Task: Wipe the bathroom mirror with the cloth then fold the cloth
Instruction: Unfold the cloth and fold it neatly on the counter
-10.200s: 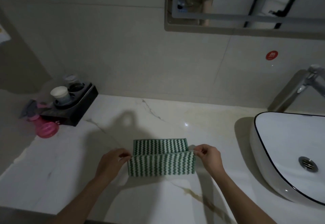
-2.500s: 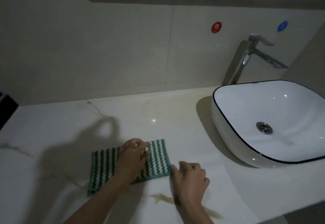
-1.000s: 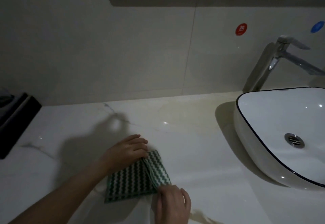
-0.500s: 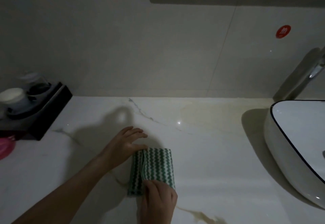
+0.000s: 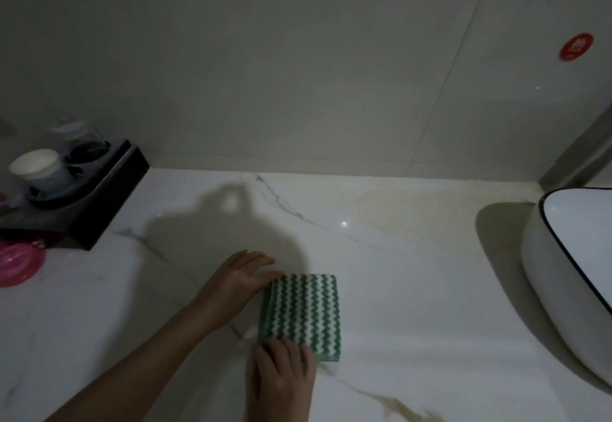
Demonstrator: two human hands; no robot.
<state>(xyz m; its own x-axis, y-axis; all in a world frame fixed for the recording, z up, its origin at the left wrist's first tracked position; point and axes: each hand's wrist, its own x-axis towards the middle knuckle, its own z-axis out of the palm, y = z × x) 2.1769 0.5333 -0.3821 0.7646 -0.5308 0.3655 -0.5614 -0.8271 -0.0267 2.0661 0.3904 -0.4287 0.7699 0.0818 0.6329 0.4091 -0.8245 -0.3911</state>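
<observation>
Cloth (image 5: 303, 314) lies folded into a small rectangle on the counter (image 5: 414, 289) — fold looks near done. My left hand (image 5: 236, 284) flat at its left edge, right hand (image 5: 284, 373) pressing near edge, both unclenched.

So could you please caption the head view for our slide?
Both hands, left and right, press a folded green zigzag cloth flat on the counter.

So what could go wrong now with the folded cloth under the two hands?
The folded cloth is pinned only at its edges, by the left hand and the right hand; on release the layers may spring open. On the smooth marble counter it could also slide out of square.
</observation>
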